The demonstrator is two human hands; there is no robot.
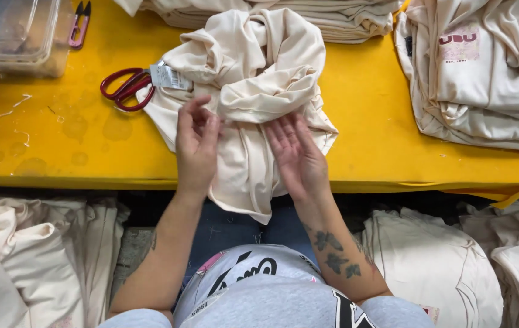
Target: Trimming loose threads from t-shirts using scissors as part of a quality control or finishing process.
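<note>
Head view | left hand [197,146] pinching cream garment [253,91] at the yellow table's [369,109] near edge | right hand [296,155] lying released, palm up, fingers extending onto it

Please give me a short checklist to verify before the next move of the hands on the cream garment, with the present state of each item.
1. Left hand touches the cream garment: ok, fingers pinched at a fold.
2. Right hand rests on the garment: ok, palm up, open.
3. Red scissors away from both hands: ok, partly under the cloth.
4. Paper tag visible: ok.
5. Garment fully on the yellow table: not ok, one end hangs over the edge.
6. Loose threads on the garment: cannot tell.
</note>
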